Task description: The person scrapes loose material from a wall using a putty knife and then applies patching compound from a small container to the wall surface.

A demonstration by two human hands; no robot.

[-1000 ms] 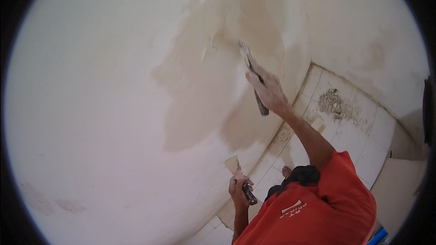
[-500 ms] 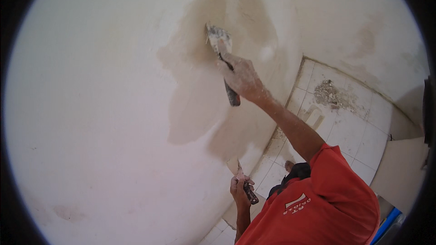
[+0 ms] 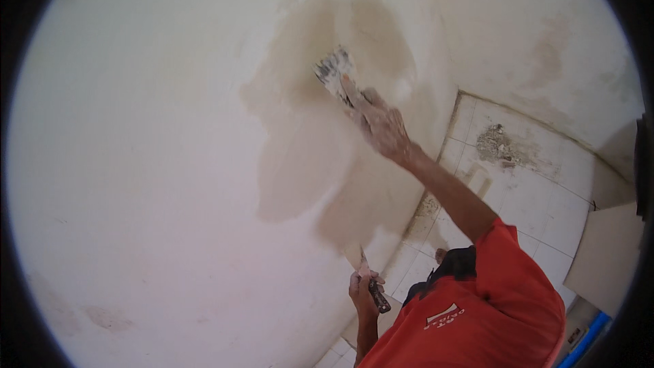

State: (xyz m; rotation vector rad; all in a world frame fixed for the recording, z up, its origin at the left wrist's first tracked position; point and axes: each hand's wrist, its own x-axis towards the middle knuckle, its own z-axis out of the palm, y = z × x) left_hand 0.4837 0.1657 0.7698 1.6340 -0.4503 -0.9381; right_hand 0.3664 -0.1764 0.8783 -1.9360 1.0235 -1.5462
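My right hand [image 3: 383, 123] is closed round a putty knife [image 3: 334, 71]. Whitish and dark smears cover its broad blade, which lies over the damp beige patch [image 3: 300, 170] on the white wall [image 3: 150, 163]; whether it touches the wall I cannot tell. The handle is mostly hidden by the hand, and pale dust coats my fingers. Lower down, near the bottom of the patch, my left hand [image 3: 363, 289] grips a second putty knife [image 3: 378, 296] by its dark handle, with the pale blade pointing up toward the wall.
White floor tiles [image 3: 538, 197] run along the foot of the wall, with a heap of rubble [image 3: 501, 144] near the far corner. A stained second wall [image 3: 531, 34] meets the first one there. At the right stand a pale panel [image 3: 606, 249] and a blue tube-like object [image 3: 586, 341].
My right hand has moved slightly down and right, and its putty knife has turned so that more of the blade's face shows. My left hand keeps hold of the other putty knife.
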